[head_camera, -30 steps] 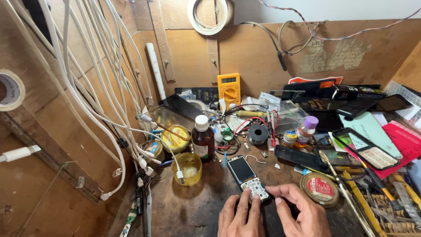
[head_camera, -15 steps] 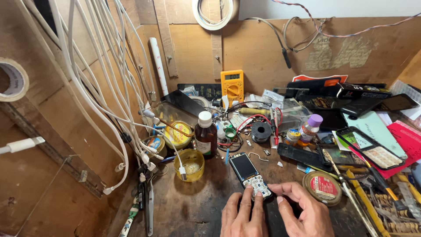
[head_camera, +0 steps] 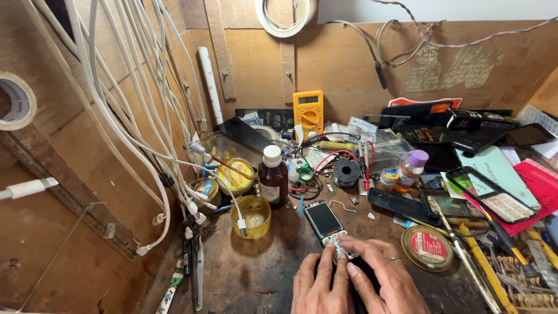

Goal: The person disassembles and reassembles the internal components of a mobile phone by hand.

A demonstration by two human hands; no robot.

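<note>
A small keypad phone (head_camera: pixel 325 223) with a dark screen lies on the dark wooden bench. My left hand (head_camera: pixel 315 285) and my right hand (head_camera: pixel 381 274) sit side by side at the bottom edge. Fingertips of both press on the phone's keypad end, which they partly cover. The screen end points away from me and stays uncovered. I cannot see what lies under my palms.
A brown bottle with white cap (head_camera: pixel 272 177), a yellow tub (head_camera: pixel 250 216) and round tins (head_camera: pixel 427 247) stand near the phone. A yellow multimeter (head_camera: pixel 307 110) leans on the back wall. White cables (head_camera: pixel 145 122) hang at left. Phone parts and tools (head_camera: pixel 494 232) crowd the right.
The view has tilted up slightly, so my hands sit lower in frame. My fingers stay on the phone's keypad end, the right hand shifting slightly over it.
</note>
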